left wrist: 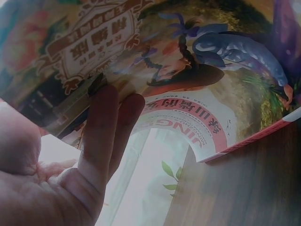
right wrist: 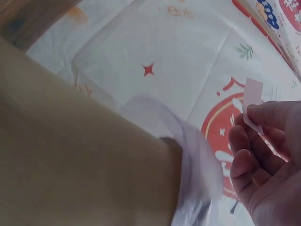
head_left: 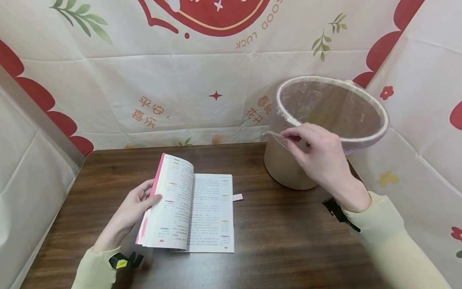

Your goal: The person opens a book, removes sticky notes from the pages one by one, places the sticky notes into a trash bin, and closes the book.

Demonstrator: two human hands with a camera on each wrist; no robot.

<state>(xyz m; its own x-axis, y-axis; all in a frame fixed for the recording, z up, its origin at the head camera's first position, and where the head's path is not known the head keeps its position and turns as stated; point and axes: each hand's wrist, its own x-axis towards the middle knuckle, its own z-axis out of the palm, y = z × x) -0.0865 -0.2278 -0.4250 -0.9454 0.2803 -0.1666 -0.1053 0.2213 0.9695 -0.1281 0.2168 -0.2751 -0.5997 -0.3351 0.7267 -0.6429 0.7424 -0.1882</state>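
An open book (head_left: pixel 213 212) lies on the table, its left cover and pages raised at a tilt. My left hand (head_left: pixel 135 206) holds that raised side, thumb on the page edge and fingers behind the cover. The illustrated cover (left wrist: pixel 183 61) faces the left wrist view. A small pale tab (head_left: pixel 238 197) sticks out from the right page's edge. My right hand (head_left: pixel 317 150) pinches a thin pale strip (right wrist: pixel 252 101) between thumb and fingers, beside the front left rim of a tan bin (head_left: pixel 288 172). In the head view the strip looks translucent.
The bin stands at the table's back right, with a clear plastic liner (head_left: pixel 325 100) over its pale rim. A printed white cloth (head_left: pixel 202 72) hangs behind the dark wooden table (head_left: pixel 274 249) and along both sides.
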